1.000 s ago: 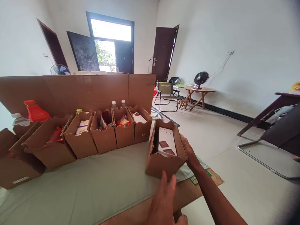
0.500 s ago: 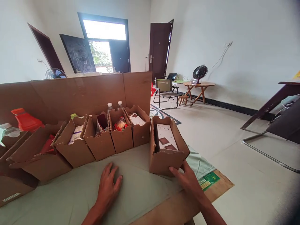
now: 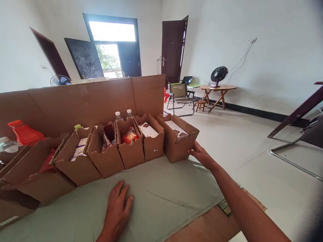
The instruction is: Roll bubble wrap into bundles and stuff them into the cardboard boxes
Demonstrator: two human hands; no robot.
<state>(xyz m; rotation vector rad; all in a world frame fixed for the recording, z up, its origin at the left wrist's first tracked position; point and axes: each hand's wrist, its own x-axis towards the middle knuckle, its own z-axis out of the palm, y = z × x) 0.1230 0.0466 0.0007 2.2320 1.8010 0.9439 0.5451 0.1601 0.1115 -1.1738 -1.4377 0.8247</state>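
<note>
My right hand (image 3: 200,155) is at the front right corner of the rightmost cardboard box (image 3: 177,151), its thumb at the front and the other fingers against the side, partly hidden. Inside that box lies a white carton with brown squares (image 3: 176,127). Just left of it stands another cardboard box (image 3: 153,147) holding a similar white carton (image 3: 147,130). My left hand (image 3: 119,205) rests on the pale green cloth (image 3: 156,191), fingers loosely spread, holding nothing. A box with a red snack packet (image 3: 130,136) stands in the row beyond it.
More cardboard boxes (image 3: 75,171) continue leftward. A red-orange bottle (image 3: 26,132) and clear bottles (image 3: 118,116) stick up among them. Behind rises a tall cardboard panel (image 3: 106,99). The table's wooden edge (image 3: 202,225) shows at front right. Farther off are a folding chair (image 3: 179,90) and a fan (image 3: 219,74).
My right hand has moved the rightmost box away from me, bringing it up beside the end of the row. My left hand stays on the cloth.
</note>
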